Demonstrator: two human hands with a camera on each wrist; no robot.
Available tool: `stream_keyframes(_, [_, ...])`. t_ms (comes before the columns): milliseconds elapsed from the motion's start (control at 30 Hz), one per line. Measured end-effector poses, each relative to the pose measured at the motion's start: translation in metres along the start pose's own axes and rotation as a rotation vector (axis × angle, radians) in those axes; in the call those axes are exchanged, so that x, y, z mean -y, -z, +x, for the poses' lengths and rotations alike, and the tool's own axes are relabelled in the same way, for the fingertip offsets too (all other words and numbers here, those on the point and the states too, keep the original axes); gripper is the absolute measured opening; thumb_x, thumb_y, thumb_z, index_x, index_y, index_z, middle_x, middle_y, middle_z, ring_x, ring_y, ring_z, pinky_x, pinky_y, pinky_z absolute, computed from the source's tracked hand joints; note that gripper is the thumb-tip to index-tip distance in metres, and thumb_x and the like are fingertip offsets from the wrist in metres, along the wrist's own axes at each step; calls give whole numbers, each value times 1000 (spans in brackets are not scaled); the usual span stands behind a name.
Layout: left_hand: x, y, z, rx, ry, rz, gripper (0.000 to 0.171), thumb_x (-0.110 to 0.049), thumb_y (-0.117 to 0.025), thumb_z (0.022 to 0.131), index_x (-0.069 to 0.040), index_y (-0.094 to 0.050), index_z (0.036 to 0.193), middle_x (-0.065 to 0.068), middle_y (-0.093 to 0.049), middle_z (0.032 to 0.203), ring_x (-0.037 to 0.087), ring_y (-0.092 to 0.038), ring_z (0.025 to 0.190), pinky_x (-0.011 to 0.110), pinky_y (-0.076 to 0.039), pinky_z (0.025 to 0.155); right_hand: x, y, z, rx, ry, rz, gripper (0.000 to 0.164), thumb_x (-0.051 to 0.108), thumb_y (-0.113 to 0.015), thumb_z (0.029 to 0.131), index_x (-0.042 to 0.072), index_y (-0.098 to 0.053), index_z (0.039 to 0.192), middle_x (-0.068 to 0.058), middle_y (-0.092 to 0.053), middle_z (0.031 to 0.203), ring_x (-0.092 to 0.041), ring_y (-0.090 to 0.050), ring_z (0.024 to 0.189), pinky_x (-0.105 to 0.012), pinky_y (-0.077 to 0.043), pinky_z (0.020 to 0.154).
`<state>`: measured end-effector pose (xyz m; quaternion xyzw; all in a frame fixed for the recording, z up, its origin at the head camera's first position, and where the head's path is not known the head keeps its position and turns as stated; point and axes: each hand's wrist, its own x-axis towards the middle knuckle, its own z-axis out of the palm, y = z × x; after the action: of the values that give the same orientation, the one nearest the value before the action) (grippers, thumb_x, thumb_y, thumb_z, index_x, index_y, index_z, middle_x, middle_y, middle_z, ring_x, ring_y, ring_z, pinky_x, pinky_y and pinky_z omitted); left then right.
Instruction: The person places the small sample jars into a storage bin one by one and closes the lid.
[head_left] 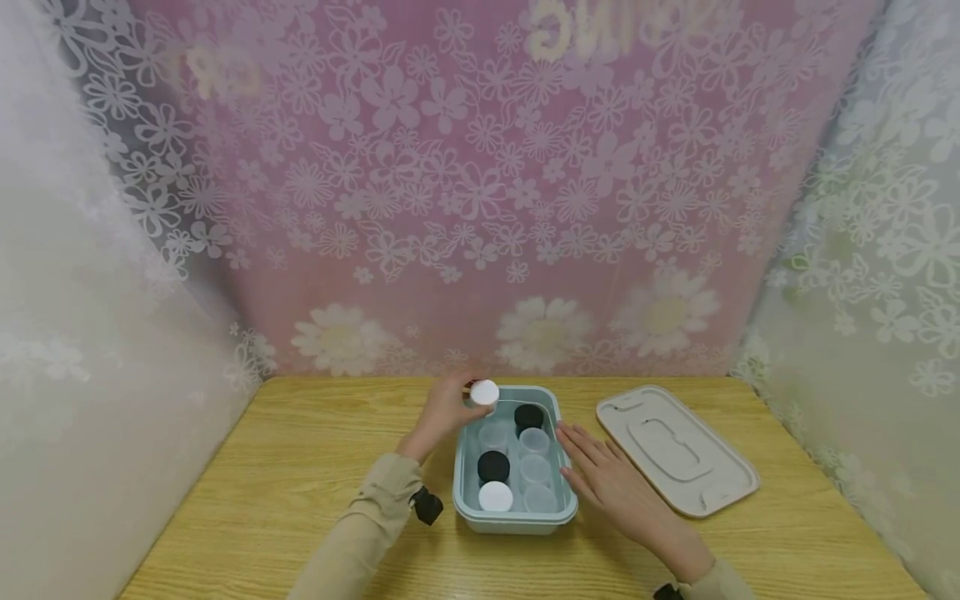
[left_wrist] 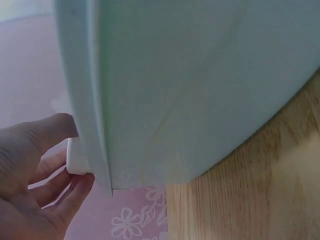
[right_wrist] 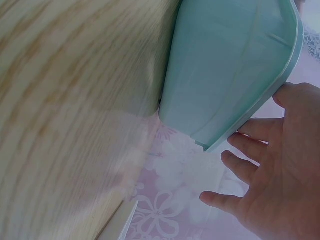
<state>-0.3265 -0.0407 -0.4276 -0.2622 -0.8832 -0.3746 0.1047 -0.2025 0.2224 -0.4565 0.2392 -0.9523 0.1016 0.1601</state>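
My left hand (head_left: 446, 410) pinches a small white-lidded jar (head_left: 484, 394) between thumb and fingers at the far left corner of a pale blue plastic bin (head_left: 516, 528). In the left wrist view the white lid (left_wrist: 77, 159) shows beside the bin's rim. My right hand (head_left: 611, 479) has its fingers straight, with fingertips right at the bin's right rim. Inside the bin stand two rows of small jars: a black-lidded jar (head_left: 528, 416) at the far right, another black lid (head_left: 493, 467) and a white lid (head_left: 496, 497) on the left, and several clear cups (head_left: 535, 469).
A pale rectangular lid (head_left: 678, 450) lies on the wooden table (head_left: 300, 492), to the right of the bin. Floral curtain (head_left: 480, 208) hangs along the back edge of the table, with more fabric on both sides.
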Motion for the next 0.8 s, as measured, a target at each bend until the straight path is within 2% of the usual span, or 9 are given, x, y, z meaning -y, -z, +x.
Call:
stream_keyframes(133, [-2,-1,2,32,-13,80,45,-19,-77,75,-10,-61,116,9,-60,112,24,-58,97,32,-53,79,0,0,0,-4,-2,1,58,36,-52,94,16,-31,145,3,-30,149,-22,-30,135,-56,-24,106])
stream_keyframes(333, [-7,-1,3,90,-33,119,44,-14,-77,74,-6,-62,114,13,-57,115,29,-55,101,41,-50,83,1,0,0,-10,-2,-3,58,35,-51,94,17,-31,144,3,-30,148,-22,-30,135,-56,-25,106])
stream_keyframes(500, [-7,-2,3,125,-58,171,43,-11,-78,72,-8,-64,113,9,-58,114,26,-56,100,38,-50,83,2,1,0,-1,-3,-1,58,36,-51,94,18,-29,145,4,-29,149,-22,-30,136,-56,-24,107])
stream_keyframes(800, [-9,-7,2,216,-92,330,43,-7,-76,74,-9,-63,115,6,-60,112,22,-58,98,31,-52,77,2,2,0,-37,34,-15,60,33,-53,93,18,-29,145,0,-33,148,-27,-34,133,-57,-28,104])
